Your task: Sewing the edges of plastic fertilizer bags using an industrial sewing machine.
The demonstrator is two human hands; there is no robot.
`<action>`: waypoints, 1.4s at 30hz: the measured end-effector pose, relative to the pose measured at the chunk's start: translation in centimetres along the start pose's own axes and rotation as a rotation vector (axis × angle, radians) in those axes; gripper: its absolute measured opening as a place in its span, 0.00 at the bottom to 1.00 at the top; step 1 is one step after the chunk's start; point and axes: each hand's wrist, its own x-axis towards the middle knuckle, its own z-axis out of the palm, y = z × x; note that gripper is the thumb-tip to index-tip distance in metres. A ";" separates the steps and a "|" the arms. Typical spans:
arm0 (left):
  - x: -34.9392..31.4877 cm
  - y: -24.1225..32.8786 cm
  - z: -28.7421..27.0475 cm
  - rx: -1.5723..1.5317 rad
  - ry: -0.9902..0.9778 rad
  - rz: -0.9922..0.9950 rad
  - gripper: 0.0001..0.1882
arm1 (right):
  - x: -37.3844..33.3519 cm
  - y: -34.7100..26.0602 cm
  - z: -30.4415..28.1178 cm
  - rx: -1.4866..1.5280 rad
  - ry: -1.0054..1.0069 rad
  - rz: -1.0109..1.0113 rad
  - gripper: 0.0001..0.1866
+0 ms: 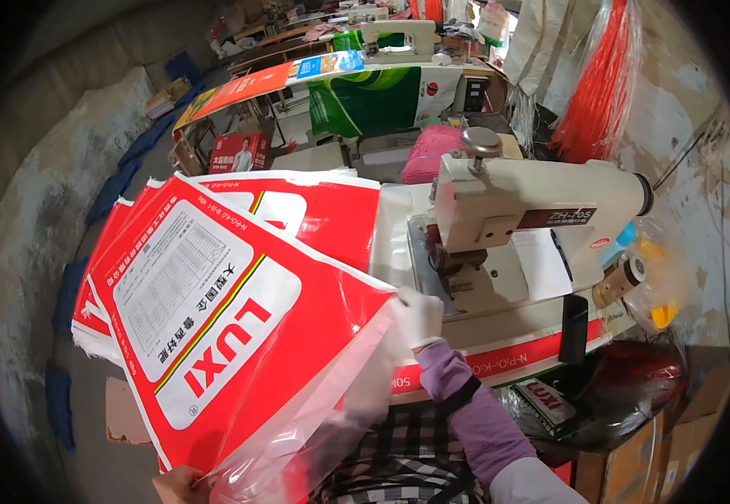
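Note:
A large red and white printed sack (pixel 214 336) with a clear plastic liner (pixel 331 403) hanging from its mouth lies across my lap and the table. My left hand (pixel 178 485), bare, grips the sack's near corner at the bottom edge. My right hand (pixel 417 317), in a white glove with a purple sleeve, pinches the sack's far mouth corner where the liner comes out. That corner sits just left of a cream sewing machine (pixel 533 206) on the table.
More red sacks (pixel 315 206) lie stacked on the left behind the top one. A black phone (pixel 573 328) rests on the table edge. A cardboard box (pixel 634 470) and dark plastic bags stand at lower right. Further sewing stations stand behind.

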 end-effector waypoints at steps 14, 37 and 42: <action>28.9 -21.3 -1.0 -0.334 0.781 -0.186 0.16 | -8.9 -20.2 -6.9 0.556 -0.434 -0.762 0.08; 40.6 21.0 32.6 -0.274 -0.088 1.139 0.17 | -26.7 9.6 -16.1 -0.159 -0.242 0.065 0.25; 42.2 20.2 33.0 -0.218 -0.464 1.130 0.20 | -29.7 6.5 -18.3 -0.008 -0.412 0.306 0.20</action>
